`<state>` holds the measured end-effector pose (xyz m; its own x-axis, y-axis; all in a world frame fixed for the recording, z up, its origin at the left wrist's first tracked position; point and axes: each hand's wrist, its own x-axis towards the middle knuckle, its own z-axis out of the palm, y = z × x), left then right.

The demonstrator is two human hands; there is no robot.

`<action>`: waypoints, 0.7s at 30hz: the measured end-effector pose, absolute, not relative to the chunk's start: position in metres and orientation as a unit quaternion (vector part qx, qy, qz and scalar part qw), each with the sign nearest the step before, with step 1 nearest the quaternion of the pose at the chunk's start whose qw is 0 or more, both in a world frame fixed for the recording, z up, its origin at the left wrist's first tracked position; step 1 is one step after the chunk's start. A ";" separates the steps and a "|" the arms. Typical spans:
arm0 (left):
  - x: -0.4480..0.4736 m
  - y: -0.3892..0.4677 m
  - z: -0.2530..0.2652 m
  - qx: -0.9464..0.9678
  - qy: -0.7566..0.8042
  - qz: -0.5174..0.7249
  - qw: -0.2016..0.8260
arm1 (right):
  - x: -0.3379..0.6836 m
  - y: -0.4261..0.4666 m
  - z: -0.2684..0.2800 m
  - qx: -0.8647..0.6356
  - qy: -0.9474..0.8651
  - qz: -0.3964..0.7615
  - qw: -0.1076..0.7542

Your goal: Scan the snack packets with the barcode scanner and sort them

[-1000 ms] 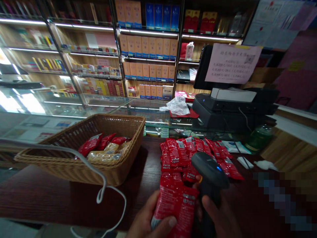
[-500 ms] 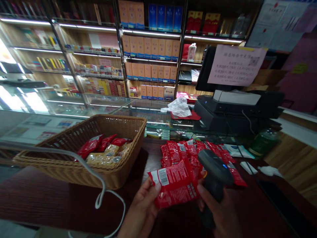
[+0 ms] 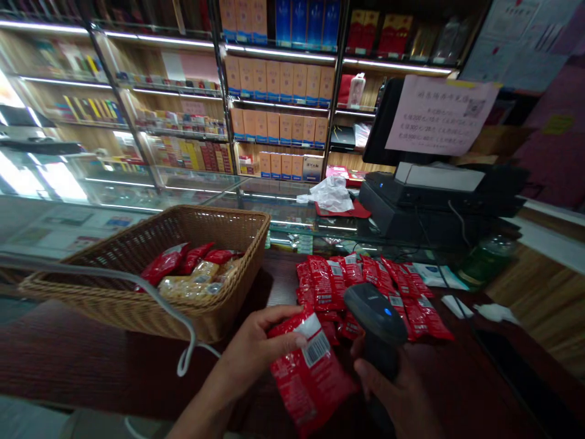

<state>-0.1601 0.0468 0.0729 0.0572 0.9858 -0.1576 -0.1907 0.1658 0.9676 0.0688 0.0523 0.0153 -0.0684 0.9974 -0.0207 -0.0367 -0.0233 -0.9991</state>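
Observation:
Between the thumb and fingers of my left hand (image 3: 262, 344) is a red snack packet (image 3: 311, 384), pinched near its white end with the barcode showing. My right hand (image 3: 393, 384) is wrapped round the handle of a black barcode scanner (image 3: 377, 317), whose blue light is lit. The scanner's head is just right of the packet and apart from it. Behind both hands several more red packets (image 3: 329, 280) lie in rows on the dark counter. To the left, a wicker basket (image 3: 242, 244) holds red packets and clear packs of yellowish food (image 3: 192, 286).
A white cable (image 3: 183, 329) loops across the basket's front. At the right are a green bottle (image 3: 489, 262), a white-and-blue packet (image 3: 439, 275) and a dark phone-like slab (image 3: 521, 372). Behind stand a monitor (image 3: 386, 122) and crumpled white plastic (image 3: 331, 194) on glass.
My left hand has turned the packet so it hangs downward, its barcode end now up, and grips it from above. My right hand has shifted the scanner slightly left.

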 end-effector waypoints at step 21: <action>-0.136 0.026 -0.001 0.369 0.357 0.388 0.765 | 0.064 0.060 0.033 -0.526 -0.443 0.493 0.533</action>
<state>-0.1359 0.0264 -0.0012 0.4433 0.8578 -0.2601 -0.3309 0.4263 0.8419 0.0637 0.0595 0.0329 0.1210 0.9916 -0.0459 -0.0599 -0.0389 -0.9974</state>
